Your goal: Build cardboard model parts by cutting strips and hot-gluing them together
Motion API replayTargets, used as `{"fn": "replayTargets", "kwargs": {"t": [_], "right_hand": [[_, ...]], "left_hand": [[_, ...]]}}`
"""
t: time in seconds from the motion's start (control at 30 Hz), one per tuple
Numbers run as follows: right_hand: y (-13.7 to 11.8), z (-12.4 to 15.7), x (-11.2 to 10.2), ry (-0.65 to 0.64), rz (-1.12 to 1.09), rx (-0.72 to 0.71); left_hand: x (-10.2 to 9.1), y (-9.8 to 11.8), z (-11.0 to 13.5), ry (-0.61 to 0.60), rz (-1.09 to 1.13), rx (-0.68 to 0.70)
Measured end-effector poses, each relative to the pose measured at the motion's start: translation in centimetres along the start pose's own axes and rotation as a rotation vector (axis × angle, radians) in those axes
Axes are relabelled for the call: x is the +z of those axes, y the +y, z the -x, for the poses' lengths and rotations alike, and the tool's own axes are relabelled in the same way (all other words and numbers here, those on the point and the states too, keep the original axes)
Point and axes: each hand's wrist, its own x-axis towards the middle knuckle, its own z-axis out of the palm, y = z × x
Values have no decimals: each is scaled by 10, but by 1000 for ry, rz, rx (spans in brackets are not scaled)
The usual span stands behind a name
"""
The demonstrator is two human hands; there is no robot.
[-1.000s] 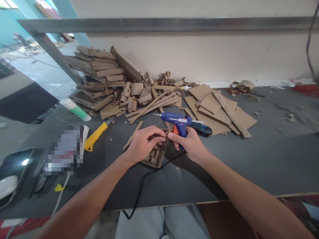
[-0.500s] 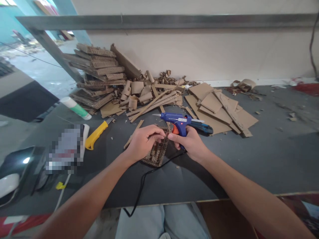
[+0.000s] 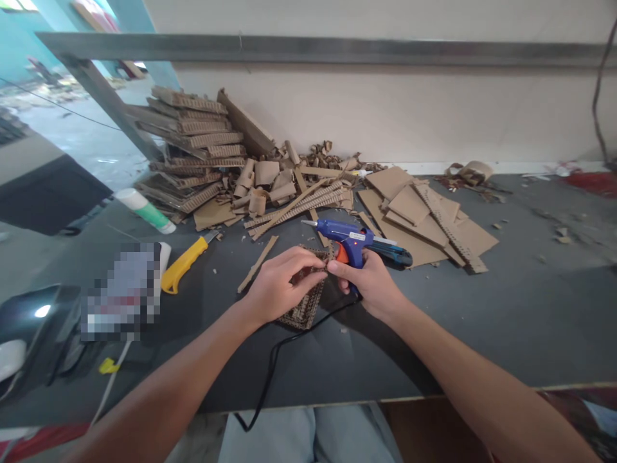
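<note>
1. On the table point(image 3: 482, 334), near its front edge, a tray point(image 3: 304, 315) of corrugated cardboard was partly hidden by the left hand point(image 3: 279, 283); its near end was the part most clearly shown.
2. Over the tray, the left thumb and fingers were brought close together. Whether anything was pinched there could not be told. A light touch was judged best, since thin cardboard could easily be bent by hard pressure.
3. In the right hand point(image 3: 373, 289), the gun point(image 3: 343, 233) was gripped by its handle, with the thumb stretched to the left fingertips. Such double duty seemed workable, provided that the trigger point(image 3: 342, 253) was not squeezed by accident.
4. The nozzle point(image 3: 310, 222) was aimed leftward, past the far side of the left hand and apart from it. A clear gap was judged wise, as heat had to be assumed from the lit red lamp point(image 3: 355, 244).
5. Beside the tray, the cord point(image 3: 272, 360) was looped toward the table's front edge; slack was best allowed, lest the gun be tugged.
6. Farther out, room was best given to the cutter point(image 3: 395, 253) behind the gun and to the knife point(image 3: 186, 265), by which a bare blade was shown.
</note>
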Motion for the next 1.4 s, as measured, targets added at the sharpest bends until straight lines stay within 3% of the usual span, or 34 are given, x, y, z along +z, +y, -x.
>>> {"fn": "replayTargets", "kwargs": {"t": [0.3, 0.8, 1.07, 1.3, 1.4], "right_hand": [[-2, 1, 1, 12, -9, -65], [-5, 3, 2, 14, -7, -59], [-6, 3, 2, 3, 24, -66], [-10, 4, 6, 69, 28, -67], [-11, 5, 5, 58, 35, -56]], "left_hand": [[1, 1, -1, 86, -46, -16], [1, 4, -2, 108, -75, 49], [1, 4, -3, 101, -55, -3], [5, 0, 1, 114, -22, -13], [7, 1, 2, 107, 46, -77]]}}
